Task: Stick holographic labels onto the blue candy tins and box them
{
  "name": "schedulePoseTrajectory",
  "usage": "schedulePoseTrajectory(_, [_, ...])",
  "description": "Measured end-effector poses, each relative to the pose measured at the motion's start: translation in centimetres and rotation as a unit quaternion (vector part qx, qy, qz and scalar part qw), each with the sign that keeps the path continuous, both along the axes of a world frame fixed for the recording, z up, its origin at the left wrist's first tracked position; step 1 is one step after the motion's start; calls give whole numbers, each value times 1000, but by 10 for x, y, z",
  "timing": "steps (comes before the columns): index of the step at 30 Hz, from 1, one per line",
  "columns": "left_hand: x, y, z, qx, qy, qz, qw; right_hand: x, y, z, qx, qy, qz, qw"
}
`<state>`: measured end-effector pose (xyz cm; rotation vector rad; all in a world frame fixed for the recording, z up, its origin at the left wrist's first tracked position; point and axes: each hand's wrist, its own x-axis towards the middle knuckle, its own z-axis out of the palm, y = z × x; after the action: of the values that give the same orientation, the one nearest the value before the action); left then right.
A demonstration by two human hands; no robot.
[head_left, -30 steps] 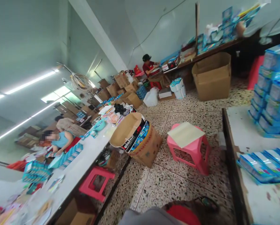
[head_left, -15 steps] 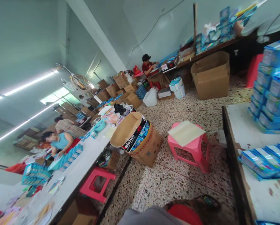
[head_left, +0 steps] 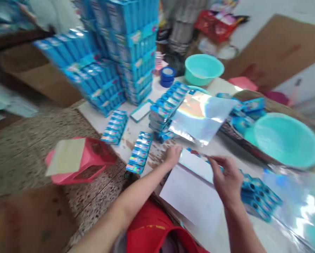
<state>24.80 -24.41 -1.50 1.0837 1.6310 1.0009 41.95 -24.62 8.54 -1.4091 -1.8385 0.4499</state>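
Note:
A flat white-lined carton piece [head_left: 196,164] with blue edging lies on the table before me, its long narrow panel between my two hands. At its left end, my left hand [head_left: 174,155] is closed, fingers curled on the edge; the fingertips are partly blurred. My right hand [head_left: 228,177] pinches the opposite end with thumb and fingers. A larger white sheet or flap [head_left: 191,200] spreads out just below the panel. Beyond my hands lies a shiny holographic film sheet [head_left: 199,117]. Right of my right hand stand small blue boxes [head_left: 259,196] in rows.
Tall stacks of blue boxes [head_left: 133,52] rise at the table's far left. Blue tape rolls [head_left: 167,76], a turquoise basin [head_left: 203,68] and another basin [head_left: 286,138] stand farther back and right. A pink stool [head_left: 94,158] is on the floor at left.
My view has swung from the wide room down to the table on the right. Both my hands, out of sight earlier, now show on the carton piece.

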Motion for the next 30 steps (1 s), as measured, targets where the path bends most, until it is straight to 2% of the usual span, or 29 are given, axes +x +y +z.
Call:
schedulePoseTrajectory(2, [6, -1, 10, 42, -84, 19, 995, -9, 2, -2, -59, 54, -10, 997])
schedulePoseTrajectory(4, [-5, -12, 21, 90, -213, 18, 973, -21, -3, -5, -103, 92, -5, 990])
schedulePoseTrajectory(5, [-12, -18, 26, 103, -266, 2, 958, -28, -8, -8, -121, 102, 1, 987])
schedulePoseTrajectory(7, [-28, -31, 32, 80, -309, -37, 947, -42, -17, -15, -154, 115, 12, 981])
schedulePoseTrajectory(9, [-43, -43, 32, 24, -294, -39, 955, -60, -24, -25, -191, 135, 16, 972])
schedulePoseTrajectory(12, [-75, -60, 22, -37, -247, 3, 968, -98, -31, -44, -255, 178, 5, 950])
schedulePoseTrajectory(17, [-147, -74, 4, -55, -124, 65, 989, -176, -30, -78, -311, 238, 6, 920])
schedulePoseTrajectory(22, [-200, -50, -12, -67, 18, 77, 995, -227, -10, -106, -312, 233, -12, 921])
schedulePoseTrajectory(25, [-215, -29, -21, -93, 25, 49, 994, -242, 4, -118, -310, 215, -28, 926])
schedulePoseTrajectory(30, [-227, -9, -26, -107, -24, 20, 994, -250, 14, -130, -242, 88, -96, 962])
